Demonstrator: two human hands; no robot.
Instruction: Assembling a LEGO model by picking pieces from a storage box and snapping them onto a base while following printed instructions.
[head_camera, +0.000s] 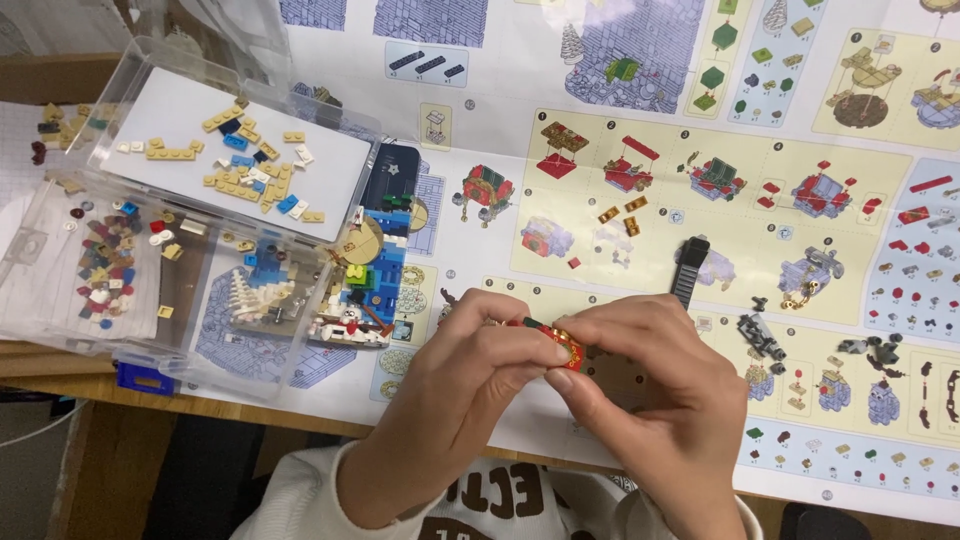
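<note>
From the head camera, looking down: both hands meet over a large printed building-instruction sheet (640, 200) spread on a wooden table (60, 385). Between them sits a small red plastic brick assembly with gold-coloured detail (556, 344), held just above the lower middle of the sheet, close to the person's chest.

The red piece looks light and rigid, made of tiny snapped-together parts, so I judge it stiff but prone to popping apart if squeezed across a joint or twisted. Its glossy plastic is probably a little slippery. The safest hold seems to be on its flat outer faces, with pressure along the studs rather than sideways.

The left hand (470, 385) has its fingers curled in and pressed together, thumb and forefinger tips pinching the left end of the red piece. The right hand (650, 400) curls likewise, thumb and forefinger closed on the right end, the remaining fingers folded under; neither hand is spread.

Just beyond the right hand lies a black ridged plastic brick-separator tool (688, 268), apart from the fingers. To the left stand a clear plastic sorting tray holding tan and blue small bricks (240, 150) and a partly built blue and white brick model (365, 285), well apart from the hands
</note>
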